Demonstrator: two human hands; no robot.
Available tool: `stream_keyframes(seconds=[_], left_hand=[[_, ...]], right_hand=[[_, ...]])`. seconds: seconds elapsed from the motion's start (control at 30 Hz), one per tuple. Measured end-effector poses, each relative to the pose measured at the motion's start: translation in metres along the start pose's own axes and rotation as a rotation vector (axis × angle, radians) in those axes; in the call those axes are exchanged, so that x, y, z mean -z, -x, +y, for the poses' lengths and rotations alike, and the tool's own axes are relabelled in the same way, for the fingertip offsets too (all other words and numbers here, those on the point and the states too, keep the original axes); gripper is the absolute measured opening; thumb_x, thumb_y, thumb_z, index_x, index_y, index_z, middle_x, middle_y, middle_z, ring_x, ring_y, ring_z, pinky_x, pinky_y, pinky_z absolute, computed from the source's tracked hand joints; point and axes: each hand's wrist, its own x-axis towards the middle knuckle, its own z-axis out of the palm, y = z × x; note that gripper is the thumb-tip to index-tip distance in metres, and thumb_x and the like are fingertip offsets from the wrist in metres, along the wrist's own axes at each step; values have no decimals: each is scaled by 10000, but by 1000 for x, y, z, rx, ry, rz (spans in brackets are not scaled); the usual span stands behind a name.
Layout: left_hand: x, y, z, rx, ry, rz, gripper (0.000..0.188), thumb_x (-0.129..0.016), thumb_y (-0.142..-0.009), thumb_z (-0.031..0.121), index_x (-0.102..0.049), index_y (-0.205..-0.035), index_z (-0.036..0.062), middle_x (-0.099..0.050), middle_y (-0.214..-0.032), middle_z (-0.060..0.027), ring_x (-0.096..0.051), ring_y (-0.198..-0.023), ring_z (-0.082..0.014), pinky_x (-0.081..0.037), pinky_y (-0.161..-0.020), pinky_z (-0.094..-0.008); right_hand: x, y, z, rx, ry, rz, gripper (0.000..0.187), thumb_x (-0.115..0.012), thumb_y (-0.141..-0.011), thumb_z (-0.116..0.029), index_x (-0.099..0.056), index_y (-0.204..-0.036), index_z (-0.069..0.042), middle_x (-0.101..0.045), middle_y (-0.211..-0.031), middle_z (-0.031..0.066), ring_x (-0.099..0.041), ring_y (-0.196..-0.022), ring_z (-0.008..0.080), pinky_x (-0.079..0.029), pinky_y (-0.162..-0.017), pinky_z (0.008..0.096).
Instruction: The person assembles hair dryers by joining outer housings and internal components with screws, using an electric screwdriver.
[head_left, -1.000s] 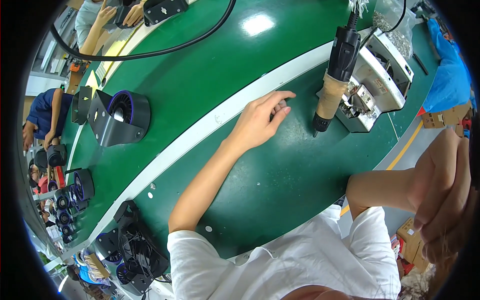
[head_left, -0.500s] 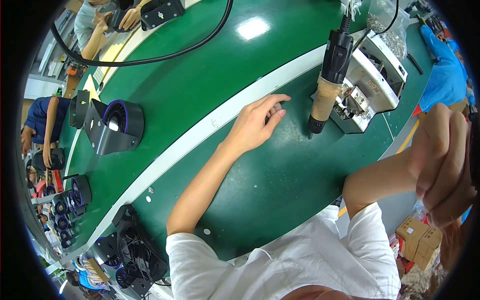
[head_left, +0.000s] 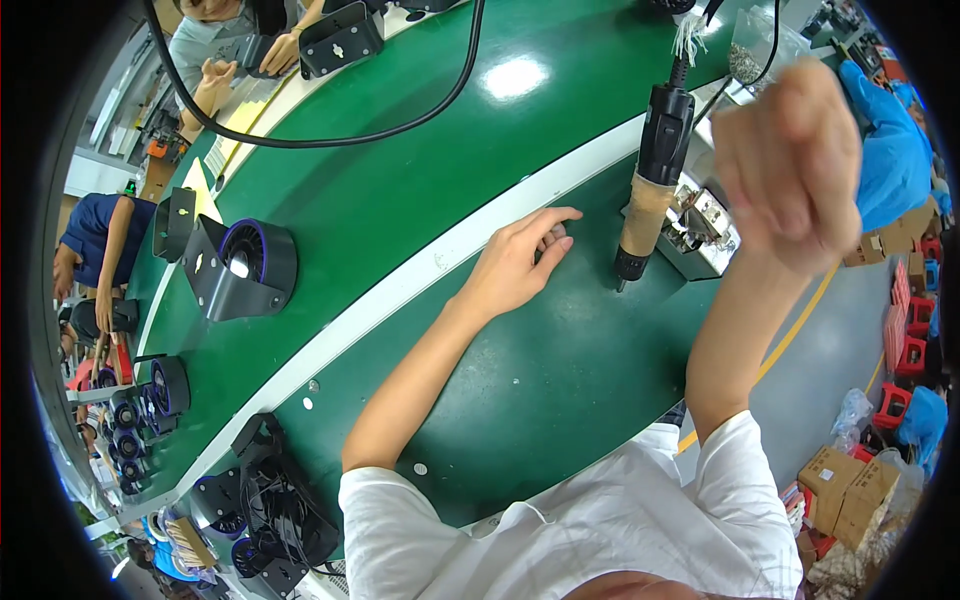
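Observation:
My left hand (head_left: 512,262) lies on the green work table (head_left: 520,400). Its index finger is stretched out, the thumb stands apart and the other fingers curl under; nothing shows in it. My right hand (head_left: 790,165) is raised at the right, smeared by motion. Its fingers look bent, but whether it holds anything is not visible. Between the hands hangs a black electric screwdriver (head_left: 655,180), tip down, its lower body wrapped in tan tape. Behind it stands a pale metal box (head_left: 708,225) with small metal parts, partly covered by my right hand.
A black cable (head_left: 330,142) loops across the top. On the green belt beyond the white strip (head_left: 440,255) sits a bracketed fan (head_left: 250,265). A bag of small metal parts (head_left: 755,50) is far right. Black cabled parts (head_left: 280,490) lie lower left. Co-workers (head_left: 95,240) sit along the left.
My right hand has swung from the far right edge inward and up, now in front of the metal box. My left hand stays put on the table. The view has shifted slightly.

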Motion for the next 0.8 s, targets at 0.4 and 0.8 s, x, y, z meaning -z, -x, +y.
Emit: stream_keyframes(seconds=[0.4, 0.8], left_hand=[[1, 0, 5, 13, 2, -7, 262, -583, -897, 91, -571, -1157, 61, -607, -823, -89, -591, -688, -192, -496, -680, -314], [3, 1, 5, 57, 24, -40, 278, -572, -904, 91, -579, -1179, 50, -599, -869, -74, -558, -726, -154, -483, -719, -294]], right_hand=[[1, -1, 13, -121, -119, 55, 242, -410, -1000, -172, -544, -1028, 28, -373, -466, -100, -297, -376, -2, -292, -408, 181], [-34, 16, -37, 78, -113, -124, 264, -480, -976, -256, -566, -1041, -16, -439, -482, -70, -376, -382, 30, -348, -417, 186]])
